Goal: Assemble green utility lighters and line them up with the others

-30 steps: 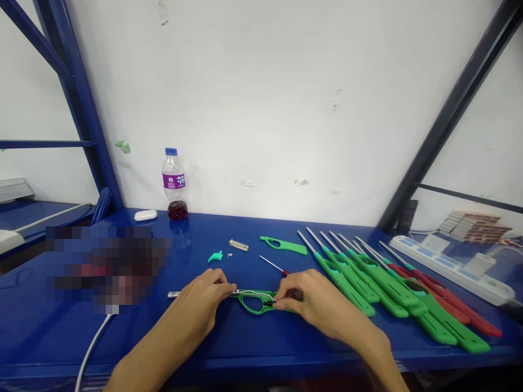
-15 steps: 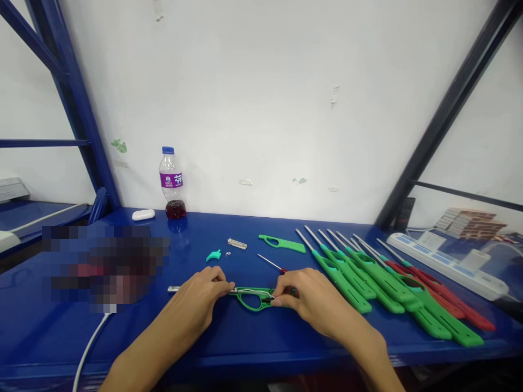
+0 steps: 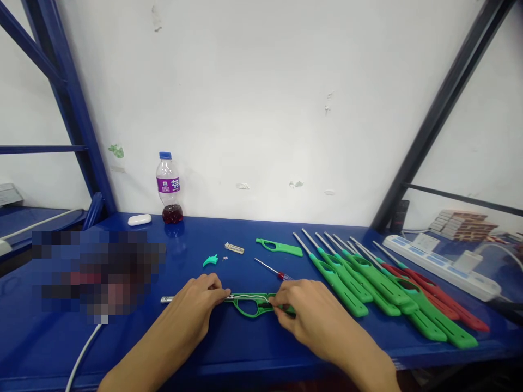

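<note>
An opened green long-neck lighter (image 3: 248, 314) lies across the front of the table, its inner side and a thin white wire showing. My left hand (image 3: 199, 302) is closed on its metal tube, thumb and fingertips pinching where tube meets handle. My right hand (image 3: 307, 305) pinches at the handle's other end, by the wire and a dark part; its fingertips partly hide what they grip. Just beyond lie a teal trigger (image 3: 210, 261), a tiny pale piece (image 3: 224, 258), a small clear fuel tank (image 3: 234, 249), a loose green handle half (image 3: 283, 248) and a screwdriver (image 3: 268, 267).
Several green lighters (image 3: 378, 283) and red ones (image 3: 457, 305) lie fanned at right, beside a white power strip (image 3: 445, 269). A bottle (image 3: 169, 190) and white case (image 3: 139, 219) stand at the back left. A blurred-out patch (image 3: 98, 277) with a white cable covers the left.
My right fingertips have shifted slightly along the wire and dark part in the handle. My left hand keeps its hold on the tube. The whole view has tilted slightly.
</note>
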`<action>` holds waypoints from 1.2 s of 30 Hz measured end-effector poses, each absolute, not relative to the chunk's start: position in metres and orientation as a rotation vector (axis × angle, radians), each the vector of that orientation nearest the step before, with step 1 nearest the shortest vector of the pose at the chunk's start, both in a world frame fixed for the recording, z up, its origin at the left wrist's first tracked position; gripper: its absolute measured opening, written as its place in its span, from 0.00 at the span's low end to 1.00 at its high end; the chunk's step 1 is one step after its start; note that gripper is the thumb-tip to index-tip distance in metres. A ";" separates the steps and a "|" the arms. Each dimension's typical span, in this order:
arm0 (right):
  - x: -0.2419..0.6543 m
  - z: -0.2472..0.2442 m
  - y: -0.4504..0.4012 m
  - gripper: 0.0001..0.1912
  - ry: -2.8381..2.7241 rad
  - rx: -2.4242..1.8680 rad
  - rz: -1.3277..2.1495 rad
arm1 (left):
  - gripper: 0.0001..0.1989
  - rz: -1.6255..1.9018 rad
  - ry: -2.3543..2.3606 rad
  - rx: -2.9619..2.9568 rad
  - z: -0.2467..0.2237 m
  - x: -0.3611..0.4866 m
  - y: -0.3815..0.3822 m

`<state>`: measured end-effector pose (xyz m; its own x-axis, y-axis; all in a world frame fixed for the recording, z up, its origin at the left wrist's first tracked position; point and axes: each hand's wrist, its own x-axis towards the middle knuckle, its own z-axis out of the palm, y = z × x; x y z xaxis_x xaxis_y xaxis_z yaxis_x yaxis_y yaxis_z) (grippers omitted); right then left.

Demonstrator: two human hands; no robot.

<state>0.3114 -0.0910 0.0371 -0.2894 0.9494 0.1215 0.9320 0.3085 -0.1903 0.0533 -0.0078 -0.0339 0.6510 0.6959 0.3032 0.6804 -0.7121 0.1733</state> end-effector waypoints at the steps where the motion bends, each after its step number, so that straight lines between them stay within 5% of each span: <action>1: 0.311 0.037 -0.091 0.13 -2.365 -1.736 0.112 | 0.24 0.528 1.160 2.814 -0.033 0.053 -0.008; 36: 0.319 0.028 -0.081 0.13 -2.299 -1.552 0.329 | 0.25 0.402 1.274 2.792 -0.021 0.050 -0.007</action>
<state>0.3189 -0.0808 0.0279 -0.3411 0.9273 0.1545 0.8468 0.3744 -0.3778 0.0498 -0.0073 -0.0211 0.6278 0.7481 0.2152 0.7361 -0.6604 0.1485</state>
